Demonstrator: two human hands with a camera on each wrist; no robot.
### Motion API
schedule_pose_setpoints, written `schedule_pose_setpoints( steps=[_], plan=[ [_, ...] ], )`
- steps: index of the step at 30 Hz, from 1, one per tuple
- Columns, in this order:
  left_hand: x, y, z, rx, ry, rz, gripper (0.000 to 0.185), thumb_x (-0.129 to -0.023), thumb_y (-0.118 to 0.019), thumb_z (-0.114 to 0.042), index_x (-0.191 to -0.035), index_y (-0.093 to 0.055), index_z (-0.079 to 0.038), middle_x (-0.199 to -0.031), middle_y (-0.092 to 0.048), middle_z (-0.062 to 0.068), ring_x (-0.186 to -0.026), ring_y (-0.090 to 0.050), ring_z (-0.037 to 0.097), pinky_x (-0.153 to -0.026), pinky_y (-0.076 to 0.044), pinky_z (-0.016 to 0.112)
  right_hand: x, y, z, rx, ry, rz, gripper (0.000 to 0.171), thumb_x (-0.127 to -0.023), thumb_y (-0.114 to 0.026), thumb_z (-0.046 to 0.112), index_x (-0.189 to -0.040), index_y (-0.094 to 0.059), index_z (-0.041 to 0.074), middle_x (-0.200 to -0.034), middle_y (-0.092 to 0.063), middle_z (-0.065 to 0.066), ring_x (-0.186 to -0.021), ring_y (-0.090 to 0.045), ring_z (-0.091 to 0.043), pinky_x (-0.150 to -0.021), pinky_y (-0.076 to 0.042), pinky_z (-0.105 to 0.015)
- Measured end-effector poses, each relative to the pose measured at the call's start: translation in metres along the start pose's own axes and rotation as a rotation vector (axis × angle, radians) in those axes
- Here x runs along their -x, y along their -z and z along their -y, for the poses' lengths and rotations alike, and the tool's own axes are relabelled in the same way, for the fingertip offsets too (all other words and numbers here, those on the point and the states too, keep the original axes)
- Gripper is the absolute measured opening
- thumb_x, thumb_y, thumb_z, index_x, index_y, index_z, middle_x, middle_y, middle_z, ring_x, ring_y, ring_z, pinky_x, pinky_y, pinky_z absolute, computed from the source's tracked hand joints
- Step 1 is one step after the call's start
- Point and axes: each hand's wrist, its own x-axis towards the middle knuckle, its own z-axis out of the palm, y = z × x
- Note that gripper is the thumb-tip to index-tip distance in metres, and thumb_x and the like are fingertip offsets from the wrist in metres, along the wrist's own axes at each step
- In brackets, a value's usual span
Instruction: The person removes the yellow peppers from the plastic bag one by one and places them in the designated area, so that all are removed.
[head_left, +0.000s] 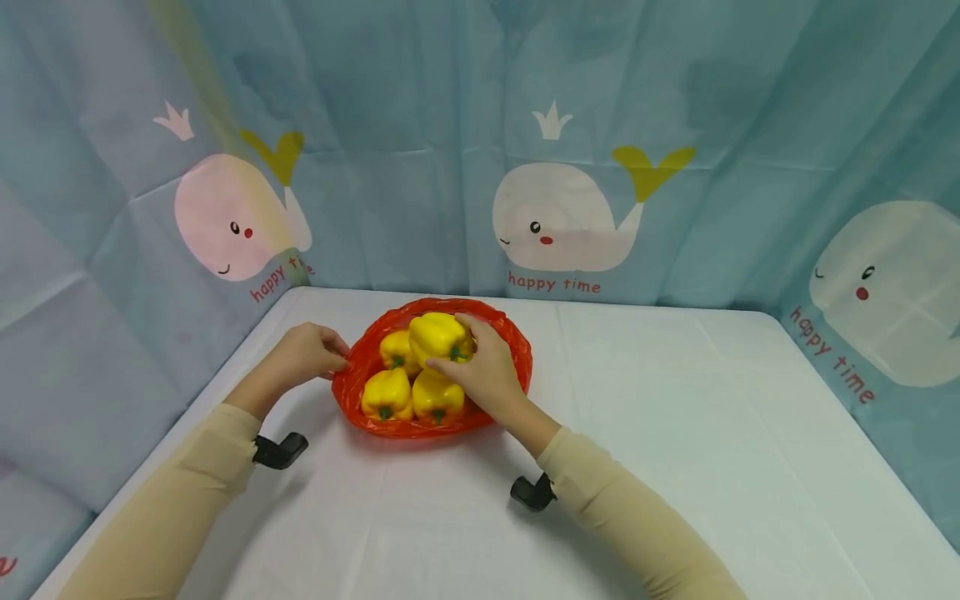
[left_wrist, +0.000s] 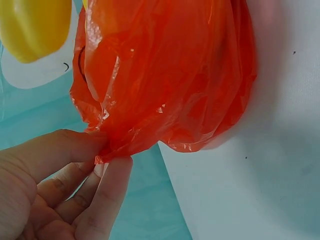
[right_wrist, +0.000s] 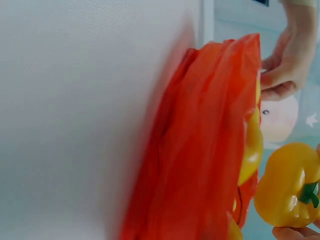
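A red plastic bag [head_left: 348, 400] sits open on the table with several yellow bell peppers [head_left: 387, 395] inside. My left hand [head_left: 306, 354] pinches the bag's left rim between thumb and fingers; the left wrist view shows the gathered plastic [left_wrist: 120, 142] in that pinch. Over the bag's opening, my right hand [head_left: 487, 367] grips another yellow bell pepper [head_left: 438, 336], its green stem toward me. The right wrist view shows this held pepper [right_wrist: 285, 187] raised beside the bag's mouth, with only fingertips [right_wrist: 295, 233] visible at the frame edge.
A white-covered table [head_left: 675, 433] extends to the right and in front of the bag. Behind and at both sides hangs a pale blue curtain [head_left: 420, 208] printed with whales. Black wrist mounts [head_left: 279, 451] sit on both forearms.
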Motion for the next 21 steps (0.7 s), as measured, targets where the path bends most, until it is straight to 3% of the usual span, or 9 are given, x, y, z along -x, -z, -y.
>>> schedule_pose_setpoints(
  steps=[11,21],
  plan=[
    [0.000,0.000,0.000,-0.004,0.006,-0.002,0.025,-0.084,-0.065,-0.016,-0.103,-0.065,0.001,-0.094,-0.065,0.013,-0.075,-0.063,0.018,-0.074,-0.057,0.035,0.006,0.031,-0.011,-0.020,0.010,-0.099,0.069,-0.073,-0.078,0.034,-0.131,-0.048,0.010,-0.123,-0.055,-0.002,-0.106,-0.054,-0.018,-0.090,-0.051,-0.035],
    [0.003,-0.001,0.001,-0.002,0.002,-0.007,0.027,-0.084,-0.065,-0.017,-0.103,-0.065,0.001,-0.093,-0.066,0.013,-0.075,-0.063,0.017,-0.072,-0.057,0.034,0.013,0.062,-0.023,0.004,0.065,-0.184,0.069,-0.072,-0.079,0.028,-0.130,-0.048,0.005,-0.125,-0.053,-0.009,-0.111,-0.053,-0.022,-0.096,-0.047,-0.039]
  ],
)
